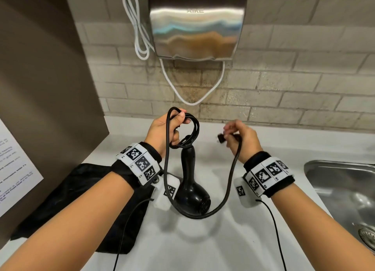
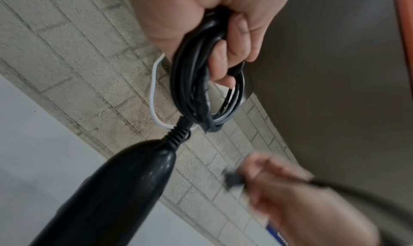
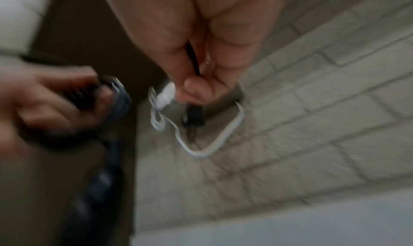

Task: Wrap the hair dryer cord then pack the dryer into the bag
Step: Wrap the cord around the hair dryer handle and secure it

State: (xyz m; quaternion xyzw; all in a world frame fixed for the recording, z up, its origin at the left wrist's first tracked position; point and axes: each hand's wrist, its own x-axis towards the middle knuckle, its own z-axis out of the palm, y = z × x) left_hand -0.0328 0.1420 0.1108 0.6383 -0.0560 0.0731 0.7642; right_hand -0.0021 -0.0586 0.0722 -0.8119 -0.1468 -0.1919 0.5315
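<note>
A black hair dryer [image 1: 190, 185] hangs nozzle-down over the white counter [image 1: 203, 240], its handle [image 2: 125, 175] pointing up. My left hand [image 1: 166, 128] grips several coiled loops of its black cord [image 2: 192, 83] above the handle. A long slack loop of cord [image 1: 229, 179] sags from that hand down past the dryer and up to my right hand [image 1: 241, 137]. That hand pinches the cord just behind the plug [image 1: 221, 138]; the plug [image 3: 193, 115] shows blurred below the fingers. A flat black bag [image 1: 85, 201] lies on the counter at the left, partly under my left forearm.
A steel hand dryer [image 1: 196, 25] with white cables [image 1: 192, 92] hangs on the tiled wall ahead. A steel sink [image 1: 345, 189] is at the right. A brown panel [image 1: 40, 88] with a printed notice [image 1: 14, 169] stands at the left.
</note>
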